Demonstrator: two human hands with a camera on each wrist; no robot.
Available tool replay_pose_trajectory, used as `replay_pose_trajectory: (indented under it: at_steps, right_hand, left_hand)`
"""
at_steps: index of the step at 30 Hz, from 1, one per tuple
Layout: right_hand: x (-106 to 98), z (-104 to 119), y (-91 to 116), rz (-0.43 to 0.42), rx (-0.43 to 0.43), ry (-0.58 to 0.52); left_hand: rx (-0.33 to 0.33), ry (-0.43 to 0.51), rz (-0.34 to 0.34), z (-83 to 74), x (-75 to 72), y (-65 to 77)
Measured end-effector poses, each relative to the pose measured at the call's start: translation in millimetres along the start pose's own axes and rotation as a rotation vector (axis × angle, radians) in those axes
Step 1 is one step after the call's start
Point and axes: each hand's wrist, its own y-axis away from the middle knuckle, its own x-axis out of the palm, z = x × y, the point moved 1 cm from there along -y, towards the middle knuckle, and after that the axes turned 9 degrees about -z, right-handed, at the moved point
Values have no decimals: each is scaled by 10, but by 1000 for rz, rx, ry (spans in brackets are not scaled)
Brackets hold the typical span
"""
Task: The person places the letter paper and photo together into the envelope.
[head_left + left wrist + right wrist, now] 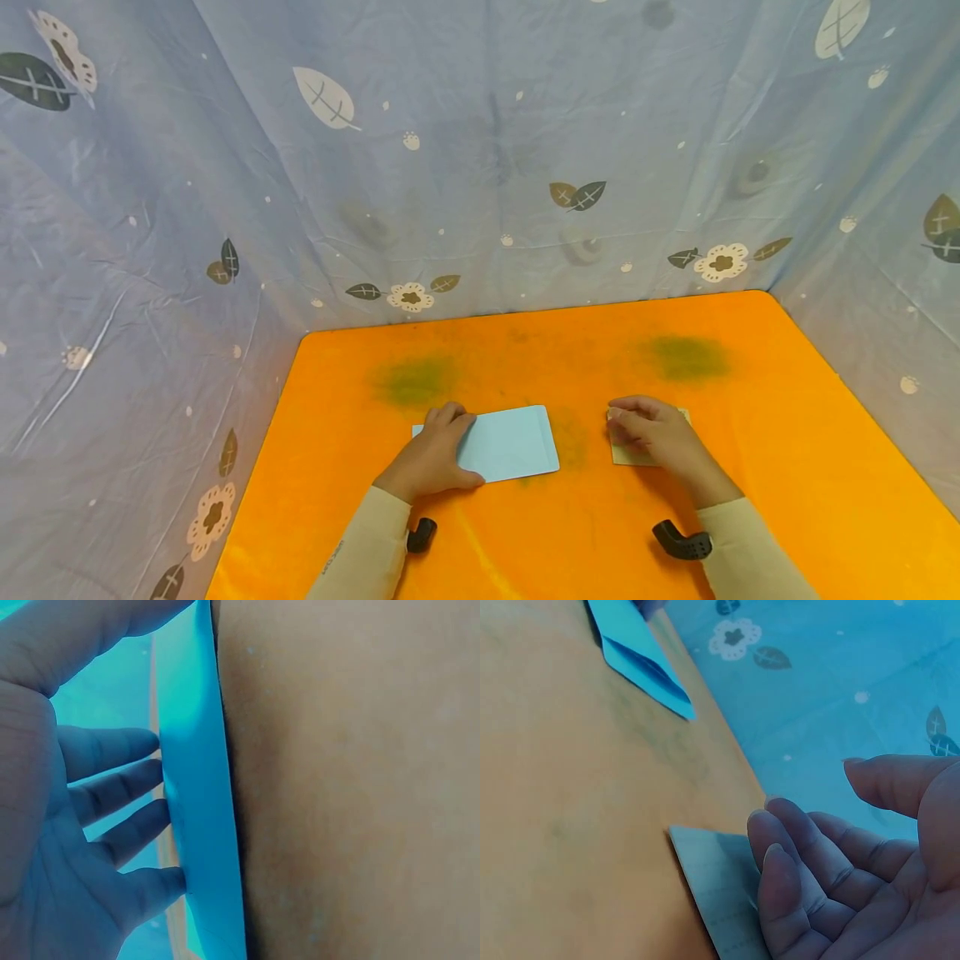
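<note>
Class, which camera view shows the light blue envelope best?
The head view: most of the envelope shows there, one end partly covered by the left hand. The left wrist view shows a strip along one edge; the right wrist view, only the opposite end.

Blue envelope: smooth matt paper. Right of it, lined sheet, matt paper. Beneath, soft-looking matt cloth.
</note>
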Motion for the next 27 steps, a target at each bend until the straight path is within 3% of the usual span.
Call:
replay_pose_trajectory:
  at_steps: [27]
  right_hand:
    - [-304, -170, 5, -46, 47, 1]
  left_hand:
    - [8, 0, -6, -5, -11, -4]
